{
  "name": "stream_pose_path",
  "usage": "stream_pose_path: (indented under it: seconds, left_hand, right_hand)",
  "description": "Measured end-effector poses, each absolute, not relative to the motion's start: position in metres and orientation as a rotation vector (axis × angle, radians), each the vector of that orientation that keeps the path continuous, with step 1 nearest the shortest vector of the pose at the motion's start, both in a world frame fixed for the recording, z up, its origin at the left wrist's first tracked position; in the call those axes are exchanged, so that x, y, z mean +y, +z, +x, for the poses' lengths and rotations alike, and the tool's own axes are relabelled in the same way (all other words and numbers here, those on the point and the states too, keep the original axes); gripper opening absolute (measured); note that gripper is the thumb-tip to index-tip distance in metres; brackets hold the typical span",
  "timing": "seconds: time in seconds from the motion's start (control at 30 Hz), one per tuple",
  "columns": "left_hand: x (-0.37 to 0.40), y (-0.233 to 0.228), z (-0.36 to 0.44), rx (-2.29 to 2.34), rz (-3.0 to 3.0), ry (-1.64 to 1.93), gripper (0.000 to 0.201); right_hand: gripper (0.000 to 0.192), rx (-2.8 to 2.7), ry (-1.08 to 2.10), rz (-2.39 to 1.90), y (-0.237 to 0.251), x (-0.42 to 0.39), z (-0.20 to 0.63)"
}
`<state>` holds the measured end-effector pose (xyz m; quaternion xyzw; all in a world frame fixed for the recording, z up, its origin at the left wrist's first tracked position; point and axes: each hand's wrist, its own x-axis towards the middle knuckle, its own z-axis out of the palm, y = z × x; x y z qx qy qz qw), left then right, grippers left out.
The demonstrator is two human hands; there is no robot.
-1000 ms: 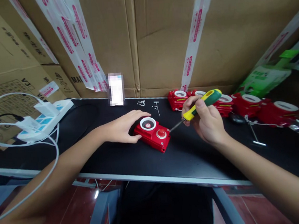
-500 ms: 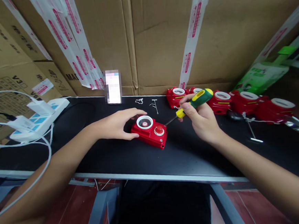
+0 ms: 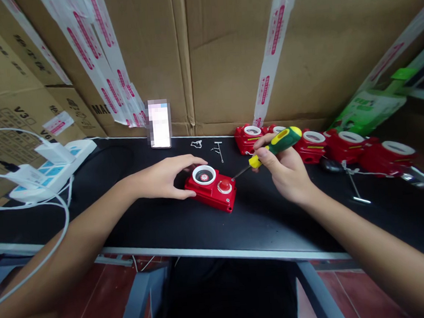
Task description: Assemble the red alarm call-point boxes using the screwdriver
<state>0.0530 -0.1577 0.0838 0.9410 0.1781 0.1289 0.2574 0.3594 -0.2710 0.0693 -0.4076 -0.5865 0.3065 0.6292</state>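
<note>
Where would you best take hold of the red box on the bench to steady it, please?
Grip the red box by its left end, from the left, as the left hand does: the screwdriver in the right hand comes in from the right.

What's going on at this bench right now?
A person steadies a red box with the left hand on a black table. The right hand grips a screwdriver, yellow and green in the handle, its tip at the box's far right edge. More red boxes sit in a row behind, against cardboard cartons. A power strip lies at the left.
</note>
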Motion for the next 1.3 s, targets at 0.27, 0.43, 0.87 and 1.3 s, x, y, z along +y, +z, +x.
stream_pose_path:
  seconds: [0.27, 0.43, 0.87, 1.3]
  left_hand:
    - [-0.161, 0.081, 0.055, 0.433, 2.495, 0.342, 0.07]
    - [-0.164, 0.085, 0.057, 0.436, 2.499, 0.321, 0.068]
    - [-0.164, 0.088, 0.056, 0.417, 2.532, 0.29, 0.066]
    - [-0.163, 0.087, 0.057, 0.402, 2.549, 0.296, 0.066]
  right_hand:
    - [0.034, -1.462, 0.689, -0.976, 0.075, -0.276, 0.361]
    - [0.034, -1.486, 0.607, -0.968, 0.079, -0.277, 0.364]
    - [0.036, -1.562, 0.59, -1.001, 0.077, -0.276, 0.367]
    - [0.028, -1.598, 0.588, -1.003, 0.082, -0.278, 0.368]
